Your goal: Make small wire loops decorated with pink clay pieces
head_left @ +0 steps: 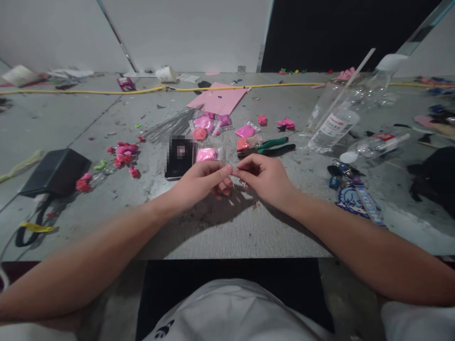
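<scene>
My left hand [206, 177] and my right hand [265, 177] meet fingertip to fingertip over the table's front part. Both are closed in a pinch, and what they hold is too small to make out. Just beyond my right hand lie pliers [273, 147] with green and black handles. A small clear bag of bright pink clay [207, 154] sits behind my left fingers, beside a dark phone [181, 158]. Farther back are more bags of pink and purple clay [247, 131] and a fan of thin wires [174, 124].
On the left lie pink and red clay flowers [124, 154] and a black power adapter [57, 173]. Plastic bottles [332, 130] and a keychain [355, 199] are at right. A yellow cable [142, 92] crosses behind pink paper [216, 98].
</scene>
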The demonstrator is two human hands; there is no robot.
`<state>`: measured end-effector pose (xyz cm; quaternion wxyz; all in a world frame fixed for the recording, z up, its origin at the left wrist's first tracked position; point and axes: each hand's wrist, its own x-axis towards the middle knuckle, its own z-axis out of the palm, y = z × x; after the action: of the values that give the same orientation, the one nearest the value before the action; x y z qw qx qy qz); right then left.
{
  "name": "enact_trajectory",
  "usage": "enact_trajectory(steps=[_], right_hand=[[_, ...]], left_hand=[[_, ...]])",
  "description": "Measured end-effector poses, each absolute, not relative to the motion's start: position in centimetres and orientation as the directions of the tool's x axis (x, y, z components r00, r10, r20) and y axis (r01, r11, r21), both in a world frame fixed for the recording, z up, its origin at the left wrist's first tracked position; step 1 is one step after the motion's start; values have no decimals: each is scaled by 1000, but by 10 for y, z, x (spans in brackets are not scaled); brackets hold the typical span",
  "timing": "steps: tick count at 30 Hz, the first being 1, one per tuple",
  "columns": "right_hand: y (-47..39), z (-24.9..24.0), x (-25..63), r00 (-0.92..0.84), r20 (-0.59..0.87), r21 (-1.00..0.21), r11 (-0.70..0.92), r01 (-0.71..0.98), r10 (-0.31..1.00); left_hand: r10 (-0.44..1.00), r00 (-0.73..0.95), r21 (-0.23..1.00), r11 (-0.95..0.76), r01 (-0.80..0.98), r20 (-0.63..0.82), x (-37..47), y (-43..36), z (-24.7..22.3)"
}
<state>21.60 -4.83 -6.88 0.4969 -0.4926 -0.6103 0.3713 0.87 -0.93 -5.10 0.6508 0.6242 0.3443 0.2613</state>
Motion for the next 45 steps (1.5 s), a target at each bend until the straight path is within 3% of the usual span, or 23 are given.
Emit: enact_trajectory(steps=[4, 9, 16, 23, 29, 37, 41, 45], right_hand=[[-51, -67, 216, -54, 262, -920, 267, 286, 963], [-46, -65, 217, -113, 150, -983, 161, 91, 982], [-40, -73, 221, -203, 174, -985, 172, -24, 964], [-52, -79, 217, -145, 381, -889, 405, 215, 913], [-59, -75, 213, -140, 392, -884, 415, 217, 909], [-52, -68, 213, -98, 230, -973, 227, -38, 968], [-47, -68, 216, -208, 148, -983, 120, -140, 967], [-48, -69, 215, -262, 136, -979, 88, -186, 956]], left_hand=[[784, 613, 995, 93, 43, -100, 13, -10, -55], [812, 576, 994, 46, 98, -95, 8, -5, -51], [884, 468, 994, -44, 102, -8, 6, -7, -50], [924, 372, 962, 179, -205, -93, 9, -9, -51], [899, 425, 919, 250, -305, -104, 11, -18, -48], [847, 531, 959, 168, -229, -21, 7, -10, -56], [808, 581, 982, 18, -190, 97, 8, -12, -56], [829, 528, 982, -136, -128, 184, 8, -15, -57]])
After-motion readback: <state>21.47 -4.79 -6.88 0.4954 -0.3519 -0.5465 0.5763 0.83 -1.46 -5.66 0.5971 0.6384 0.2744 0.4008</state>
